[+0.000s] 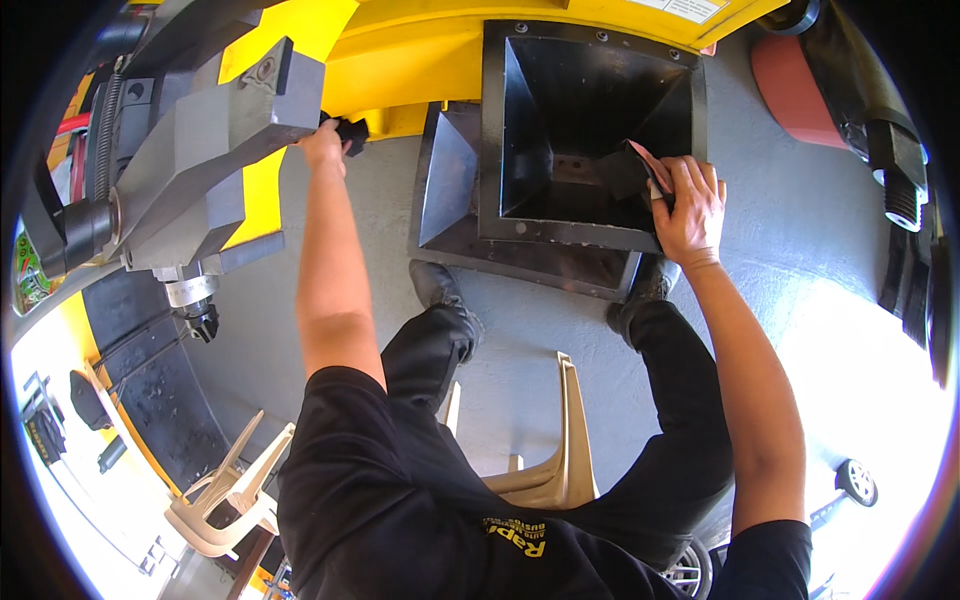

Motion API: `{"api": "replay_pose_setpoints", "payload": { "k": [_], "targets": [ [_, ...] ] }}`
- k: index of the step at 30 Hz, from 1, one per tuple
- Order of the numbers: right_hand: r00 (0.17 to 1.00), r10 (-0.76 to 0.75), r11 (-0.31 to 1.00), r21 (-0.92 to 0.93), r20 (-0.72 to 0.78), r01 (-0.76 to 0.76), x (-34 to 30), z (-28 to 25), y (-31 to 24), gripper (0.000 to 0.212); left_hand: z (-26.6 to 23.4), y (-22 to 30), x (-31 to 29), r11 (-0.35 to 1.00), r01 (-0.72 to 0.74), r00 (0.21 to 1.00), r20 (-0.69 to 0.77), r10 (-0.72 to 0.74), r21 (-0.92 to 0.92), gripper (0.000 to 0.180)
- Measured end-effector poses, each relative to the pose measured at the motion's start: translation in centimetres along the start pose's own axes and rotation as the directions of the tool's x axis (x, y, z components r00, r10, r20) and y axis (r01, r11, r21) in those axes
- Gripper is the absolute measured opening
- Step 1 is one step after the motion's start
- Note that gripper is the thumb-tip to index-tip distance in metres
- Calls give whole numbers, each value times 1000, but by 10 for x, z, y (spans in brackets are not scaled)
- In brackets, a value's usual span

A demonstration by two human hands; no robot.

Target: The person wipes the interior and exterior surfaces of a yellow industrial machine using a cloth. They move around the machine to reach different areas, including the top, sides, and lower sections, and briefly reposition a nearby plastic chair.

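My right hand (692,212) is at the right edge of a black metal hopper (500,150), fingers closed on a black and pinkish-red cloth (628,172). Part of that cloth hangs over the inside of the hopper. My left hand (323,146) reaches forward beside a grey metal machine arm (225,115). Its fingers are closed on a crumpled black cloth (354,135), close to the yellow machine body (400,75). The arm's end partly hides these fingers.
A second black hopper-like bin (450,170) sits under and behind the first. My boots (436,284) stand near it on a grey floor. A beige plastic chair (560,450) is beneath me; another chair (215,510) stands left. A threaded shaft (902,200) juts in at right.
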State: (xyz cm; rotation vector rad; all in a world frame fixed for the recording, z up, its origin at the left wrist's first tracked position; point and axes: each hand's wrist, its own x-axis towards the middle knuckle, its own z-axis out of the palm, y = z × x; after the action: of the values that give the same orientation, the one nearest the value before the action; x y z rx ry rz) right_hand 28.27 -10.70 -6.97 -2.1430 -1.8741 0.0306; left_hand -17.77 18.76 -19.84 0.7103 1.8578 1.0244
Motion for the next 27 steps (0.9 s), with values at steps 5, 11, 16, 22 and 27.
{"api": "replay_pose_setpoints", "payload": {
  "k": [5, 11, 16, 22, 27],
  "targets": [
    [1000, -22, 1000, -20, -13, 21, -2, 4, 0, 36, 9, -46, -19, 865, 9, 868, 426, -256, 502, 41],
    [999, -28, 1000, -1, -30, 28, -3, 4, -3, 37, 1, -54, -57, 897, 40, 846, 462, -265, 440, 49],
    [1000, -6, 1000, 2, -6, 6, -5, 6, 3, 38, -35, -53, -74, 801, -12, 847, 433, -310, 598, 55],
    [999, 34, 998, -61, 0, -34, -8, -4, 13, 35, -24, -114, -88, 676, -77, 892, 354, -282, 733, 58],
    [1000, 2, 1000, 20, -13, -2, -4, 8, -2, 35, -58, -245, -75, 443, -287, 918, 376, -125, 849, 59]
  ]
}}
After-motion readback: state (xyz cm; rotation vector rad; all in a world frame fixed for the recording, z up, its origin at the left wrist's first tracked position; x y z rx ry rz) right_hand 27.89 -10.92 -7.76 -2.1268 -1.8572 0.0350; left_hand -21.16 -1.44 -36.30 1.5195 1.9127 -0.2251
